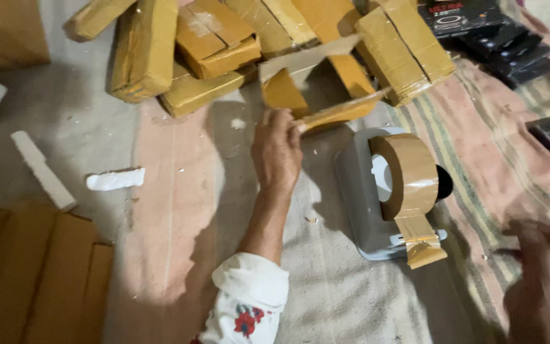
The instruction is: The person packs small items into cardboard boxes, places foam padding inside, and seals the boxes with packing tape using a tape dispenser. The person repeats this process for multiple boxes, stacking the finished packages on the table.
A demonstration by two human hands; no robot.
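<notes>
Item in hand: our left hand (pixel 277 150) grips a tape-wrapped cardboard piece (pixel 316 86) at the edge of the pile of tan taped parcels (pixel 144 51); our right hand (pixel 542 280) is blurred, state untellable. We judge wrapping underway, next needing tape from the brown roll (pixel 408 175) on its grey dispenser (pixel 358 204). Black boxes (pixel 479 32) lie top right.

Home packing floor: taped parcels (pixel 144 51), tape dispenser (pixel 393 197), striped floor cloth (pixel 479 153).

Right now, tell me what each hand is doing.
Left hand: closed, holding a cardboard piece by its tape-covered edge.
Right hand: blurred, holds nothing visible; open or shut cannot be told.
</notes>
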